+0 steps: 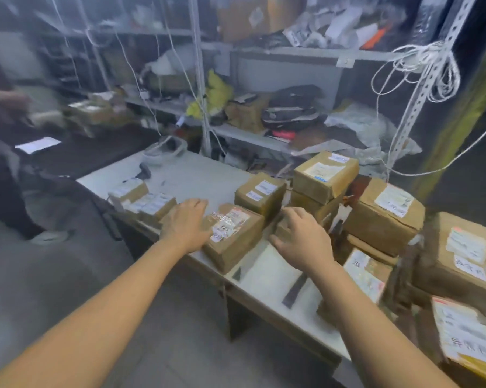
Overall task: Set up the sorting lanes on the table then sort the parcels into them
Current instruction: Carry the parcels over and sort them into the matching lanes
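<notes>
Directly ahead, a left hand (186, 223) and right hand (303, 240) flank a labelled brown parcel (232, 238) on a white table (197, 175). Both hands are spread open, gripping nothing. More parcels (381, 217) are stacked to the right.

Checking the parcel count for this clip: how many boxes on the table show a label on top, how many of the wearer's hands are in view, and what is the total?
boxes with a label on top: 9
Hands: 2, left hand and right hand
Total: 11
Blur makes the far-left pair uncertain.
</notes>
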The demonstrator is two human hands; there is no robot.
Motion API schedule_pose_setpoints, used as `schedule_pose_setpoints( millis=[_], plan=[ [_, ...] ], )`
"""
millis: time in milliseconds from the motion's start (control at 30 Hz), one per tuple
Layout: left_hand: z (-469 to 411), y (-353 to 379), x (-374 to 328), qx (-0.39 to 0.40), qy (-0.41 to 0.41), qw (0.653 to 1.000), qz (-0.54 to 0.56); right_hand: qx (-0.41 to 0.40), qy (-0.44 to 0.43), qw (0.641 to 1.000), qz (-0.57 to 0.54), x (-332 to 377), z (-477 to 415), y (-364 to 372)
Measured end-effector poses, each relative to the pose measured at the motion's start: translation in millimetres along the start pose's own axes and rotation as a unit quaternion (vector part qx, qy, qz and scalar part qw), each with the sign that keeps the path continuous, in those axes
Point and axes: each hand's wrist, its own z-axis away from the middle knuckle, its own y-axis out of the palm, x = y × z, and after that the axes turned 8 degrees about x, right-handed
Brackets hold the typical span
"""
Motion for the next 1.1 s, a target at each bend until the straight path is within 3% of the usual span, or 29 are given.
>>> schedule_pose_setpoints(
  millis=[233, 500, 667, 833, 1100],
  plan=[
    [-40, -7, 170, -0.003, -0.048, 0.999, -0.001, 0.021, -0.014, 0.997, 0.071, 128, -89, 53],
    [-101, 5, 298, 0.016, -0.057, 0.997, -0.041, 0.07, -0.009, 0.993, 0.095, 224, -179, 124],
    [-150, 33, 335, 0.051, -0.049, 0.996, -0.046, 0.115, 0.006, 0.989, 0.093, 241, -241, 169],
    [-207, 73, 354, 0.102, -0.061, 0.993, -0.008, 0.153, 0.051, 0.987, 0.024, 244, -306, 227],
    [-267, 136, 346, 0.188, -0.116, 0.969, 0.107, 0.201, 0.211, 0.956, -0.041, 258, -366, 306]
  ],
)
